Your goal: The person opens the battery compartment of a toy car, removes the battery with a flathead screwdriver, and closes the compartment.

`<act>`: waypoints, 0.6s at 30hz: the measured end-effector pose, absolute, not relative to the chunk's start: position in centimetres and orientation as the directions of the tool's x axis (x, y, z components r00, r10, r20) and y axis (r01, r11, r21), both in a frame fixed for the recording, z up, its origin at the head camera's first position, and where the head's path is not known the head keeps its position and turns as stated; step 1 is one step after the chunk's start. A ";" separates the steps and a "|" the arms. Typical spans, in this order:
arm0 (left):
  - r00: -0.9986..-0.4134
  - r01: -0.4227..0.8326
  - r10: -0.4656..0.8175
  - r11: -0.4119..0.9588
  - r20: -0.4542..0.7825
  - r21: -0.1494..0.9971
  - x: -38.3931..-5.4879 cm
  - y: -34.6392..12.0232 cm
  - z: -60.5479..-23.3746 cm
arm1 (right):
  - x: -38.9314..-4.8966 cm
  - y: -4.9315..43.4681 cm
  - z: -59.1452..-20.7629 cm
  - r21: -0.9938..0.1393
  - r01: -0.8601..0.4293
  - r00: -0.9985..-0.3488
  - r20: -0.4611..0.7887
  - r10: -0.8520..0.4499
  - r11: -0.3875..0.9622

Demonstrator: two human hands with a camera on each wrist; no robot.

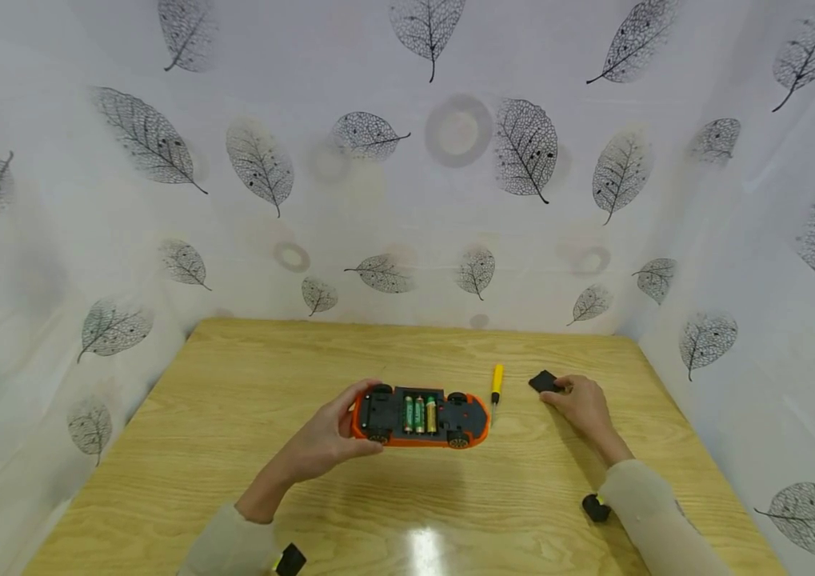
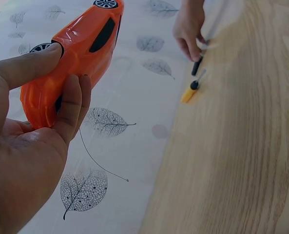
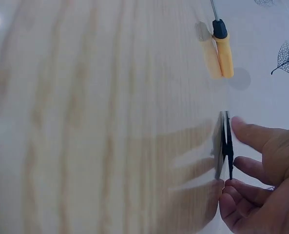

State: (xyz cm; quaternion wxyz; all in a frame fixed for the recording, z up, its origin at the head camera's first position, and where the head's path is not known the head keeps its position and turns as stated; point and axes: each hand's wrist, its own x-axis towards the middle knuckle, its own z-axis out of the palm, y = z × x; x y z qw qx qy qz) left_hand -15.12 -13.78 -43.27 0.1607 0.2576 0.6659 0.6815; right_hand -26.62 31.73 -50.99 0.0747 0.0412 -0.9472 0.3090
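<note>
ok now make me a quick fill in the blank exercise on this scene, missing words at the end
1. The left hand holds a toy car with a bright ____ body.
2. The car's open battery compartment contains ____ batteries.
3. The screwdriver on the table has a ____ handle.
4. The person's ____ hand has its fingers on the black battery cover.

Missing words: orange; three; yellow; right

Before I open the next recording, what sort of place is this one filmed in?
Probably a makeshift work booth, though the wider room is hidden: leaf-printed sheeting borders three sides of a wood-grain table, and a yellow-handled screwdriver lies on it.
</note>
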 end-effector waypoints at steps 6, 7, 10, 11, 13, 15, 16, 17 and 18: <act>-0.815 0.123 0.563 -0.062 0.136 0.991 -15.0 -13.9 -43.2 | -26.3 31.7 -50.6 -0.639 -0.052 -0.992 0.124 0.037 0.767; -0.816 0.122 0.562 -0.062 0.136 0.991 -15.0 -14.0 -43.2 | -26.3 31.7 -50.6 -0.644 -0.049 -0.991 0.127 0.043 0.763; -0.816 0.127 0.561 -0.061 0.139 0.990 -15.0 -14.1 -43.2 | -26.3 31.5 -50.4 -0.660 -0.051 -0.987 0.150 0.065 0.749; -0.816 0.128 0.561 -0.061 0.140 0.990 -15.0 -14.1 -43.2 | -26.3 31.3 -50.4 -0.667 -0.056 -0.984 0.161 0.070 0.743; -0.815 0.131 0.561 -0.064 0.144 0.989 -15.0 -14.1 -43.3 | -26.4 31.0 -50.3 -0.677 -0.069 -0.980 0.184 0.078 0.732; -0.814 0.131 0.562 -0.065 0.145 0.989 -15.0 -14.1 -43.3 | -26.5 30.5 -50.3 -0.695 -0.082 -0.976 0.200 0.082 0.715; -0.814 0.130 0.563 -0.066 0.145 0.989 -15.0 -14.1 -43.3 | -26.6 30.3 -50.3 -0.699 -0.084 -0.975 0.206 0.087 0.710; -0.814 0.129 0.563 -0.065 0.143 0.989 -15.0 -14.1 -43.3 | -26.6 30.1 -50.3 -0.704 -0.084 -0.974 0.208 0.092 0.706; -0.814 0.128 0.563 -0.065 0.142 0.990 -14.9 -14.1 -43.3 | -26.7 29.9 -50.3 -0.708 -0.082 -0.973 0.208 0.097 0.701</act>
